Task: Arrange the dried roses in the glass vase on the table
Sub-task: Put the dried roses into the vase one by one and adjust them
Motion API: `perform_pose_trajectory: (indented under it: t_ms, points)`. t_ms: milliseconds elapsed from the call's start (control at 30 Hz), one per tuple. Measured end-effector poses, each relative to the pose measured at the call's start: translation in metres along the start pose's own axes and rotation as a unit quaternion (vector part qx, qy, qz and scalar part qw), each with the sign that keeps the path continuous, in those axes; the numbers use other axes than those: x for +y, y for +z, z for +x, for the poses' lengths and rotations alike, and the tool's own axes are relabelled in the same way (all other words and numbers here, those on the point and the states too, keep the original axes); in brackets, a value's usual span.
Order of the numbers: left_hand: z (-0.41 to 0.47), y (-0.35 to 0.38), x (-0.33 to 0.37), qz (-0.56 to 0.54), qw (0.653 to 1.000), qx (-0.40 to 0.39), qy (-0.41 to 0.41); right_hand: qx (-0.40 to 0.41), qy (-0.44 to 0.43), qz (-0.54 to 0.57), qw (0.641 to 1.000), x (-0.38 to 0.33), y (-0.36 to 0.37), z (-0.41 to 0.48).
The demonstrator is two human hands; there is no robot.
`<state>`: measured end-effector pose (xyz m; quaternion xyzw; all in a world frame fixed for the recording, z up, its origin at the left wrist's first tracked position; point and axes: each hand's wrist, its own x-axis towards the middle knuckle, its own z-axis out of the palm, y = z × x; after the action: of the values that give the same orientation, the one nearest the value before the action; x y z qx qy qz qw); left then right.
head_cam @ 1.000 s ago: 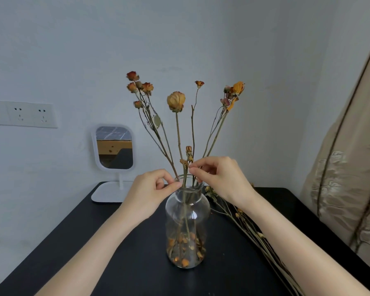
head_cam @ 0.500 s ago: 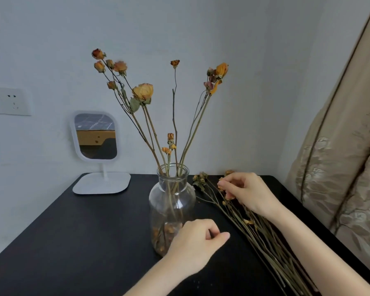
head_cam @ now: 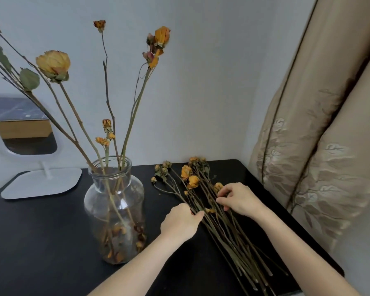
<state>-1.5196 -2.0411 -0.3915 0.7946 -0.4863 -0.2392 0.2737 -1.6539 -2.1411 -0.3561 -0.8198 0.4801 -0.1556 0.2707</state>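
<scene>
A clear glass vase [head_cam: 115, 201] stands on the black table [head_cam: 41, 236] with several dried roses [head_cam: 53, 63] upright in it and loose petals at its bottom. To its right a bundle of dried roses [head_cam: 214, 212] lies flat, heads toward the wall. My left hand [head_cam: 179, 223] sits at the bundle's left edge, thumb and fingers pinching a stem. My right hand [head_cam: 237, 198] rests on top of the bundle, its fingertips curled down among the stems near the orange heads.
A white-framed standing mirror [head_cam: 24, 129] with a flat base is at the back left. A beige embroidered curtain [head_cam: 320, 135] hangs close along the table's right edge. The wall is right behind the table.
Both hands left the vase mouth and moved right and down to the flat bundle. The left hand came off the table beside the vase onto the stems. The view swung right.
</scene>
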Motion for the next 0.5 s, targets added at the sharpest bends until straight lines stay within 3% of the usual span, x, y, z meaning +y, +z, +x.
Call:
perform_pose_trajectory:
  t_ms: [167,500]
  points:
    - [0.021,0.009,-0.007,-0.018,0.998,0.039,-0.049,-0.018,-0.009,-0.039,0.999,-0.003,0.011,0.009]
    - [0.052,0.017,-0.02,-0.199,0.972,0.039,-0.12,-0.09,0.002,-0.081,0.993,-0.027,0.033,0.023]
